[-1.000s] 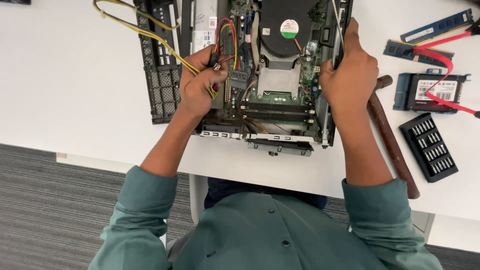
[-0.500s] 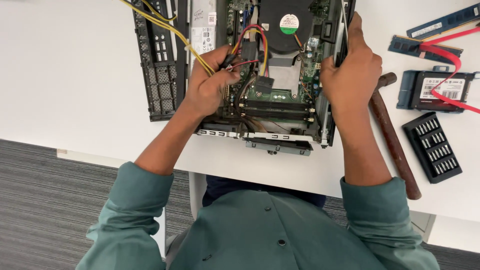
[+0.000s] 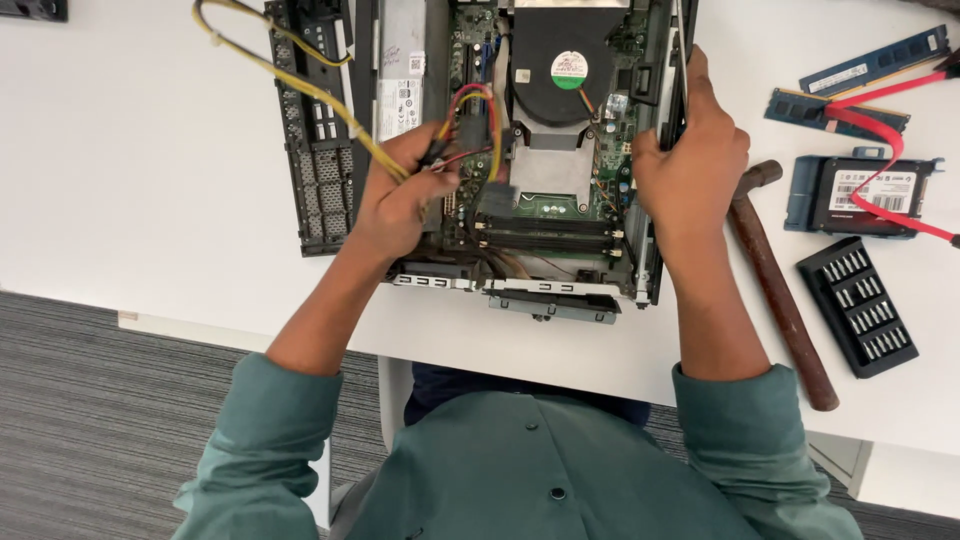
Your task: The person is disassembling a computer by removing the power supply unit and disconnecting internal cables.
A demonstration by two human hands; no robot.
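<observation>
A bundle of thin yellow, red and black wires (image 3: 455,125) is gripped by the closed left hand (image 3: 400,195) over the open metal computer case (image 3: 530,170), near the white surface's (image 3: 130,180) front edge. The case's right wall is clasped by the right hand (image 3: 690,170); a brown-handled hammer (image 3: 780,290) lies just beside.

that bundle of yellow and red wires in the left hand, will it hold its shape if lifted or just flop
Probably floppy: the wire bundle already bends in loose loops above the left hand. It looks light, being thin strands. It likely won't lift freely, since one end seems to run into the open computer case, which the right hand grips by its edge.
</observation>
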